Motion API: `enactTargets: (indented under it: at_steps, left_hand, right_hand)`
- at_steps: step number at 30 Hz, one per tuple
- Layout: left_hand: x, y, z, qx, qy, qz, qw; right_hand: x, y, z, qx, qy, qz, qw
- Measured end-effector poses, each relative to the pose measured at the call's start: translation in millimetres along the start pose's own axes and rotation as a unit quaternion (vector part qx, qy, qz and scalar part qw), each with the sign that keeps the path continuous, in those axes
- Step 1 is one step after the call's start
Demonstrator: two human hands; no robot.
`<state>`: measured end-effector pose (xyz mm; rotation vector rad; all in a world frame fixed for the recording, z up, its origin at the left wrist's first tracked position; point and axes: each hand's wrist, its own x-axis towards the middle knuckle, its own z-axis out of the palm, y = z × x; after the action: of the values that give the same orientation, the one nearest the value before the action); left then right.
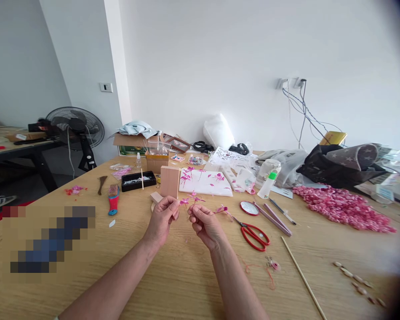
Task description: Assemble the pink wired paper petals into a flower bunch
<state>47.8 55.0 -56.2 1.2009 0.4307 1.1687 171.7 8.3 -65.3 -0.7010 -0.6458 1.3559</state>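
Observation:
In the head view, my left hand point(163, 218) and my right hand point(205, 222) are raised close together over the middle of the table, both pinching. A sprig of magenta artificial flowers point(192, 195) on thin stems rises between them, its stem in my right fingers. My left fingertips meet beside the nearest petals; what they grip is too small to make out. Another magenta flower point(222, 209) shows just right of my right hand. Behind, more magenta flowers lie on a white pad point(206, 187). A wooden block point(170, 181) stands upright beyond my left hand.
Red-handled scissors point(256, 238), tweezers point(274, 218), a round-lidded dish point(249, 208) and a glue bottle point(268, 186) lie to the right. A pink bead heap point(343, 208) and a wooden stick point(302, 275) are farther right. Leftward are a brush point(113, 200) and black tray point(130, 182).

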Motion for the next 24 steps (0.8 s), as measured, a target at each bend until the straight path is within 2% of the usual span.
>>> enactTargets:
  at_steps: [9, 18, 24]
  left_hand:
    - [-2.4, -1.4, 0.5, 0.026, -0.013, 0.008, 1.000]
    - [-4.3, -2.5, 3.1, 0.039, -0.032, 0.039, 0.998]
    - [-6.8, -1.1, 5.4, -0.020, -0.041, 0.033, 0.998]
  right_hand:
    - [2.0, -0.2, -1.0, 0.017, 0.030, -0.013, 0.999]
    - [3.0, 0.7, -2.2, 0.058, 0.014, -0.015, 0.998]
    - [4.7, 3.5, -5.2, 0.047, 0.031, 0.003, 0.998]
